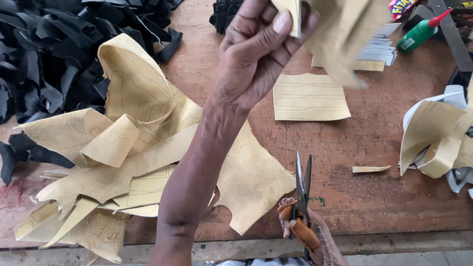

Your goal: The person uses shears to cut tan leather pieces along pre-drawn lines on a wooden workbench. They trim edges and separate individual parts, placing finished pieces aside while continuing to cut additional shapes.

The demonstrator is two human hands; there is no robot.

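Head view, left hand (256, 54) pinching tan leather piece (340, 34) (blurred), ragged edges

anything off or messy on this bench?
Mostly cutting mess. The tan leather hide lies crumpled and folded over itself, black scraps are heaped at the far left, and one loose offcut strip lies alone on the bench. The green bottle lies tipped over.

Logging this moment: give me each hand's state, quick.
Left hand: closed, pinching a tan leather piece raised above the table.
Right hand: closed on the scissors, blades pointing up.
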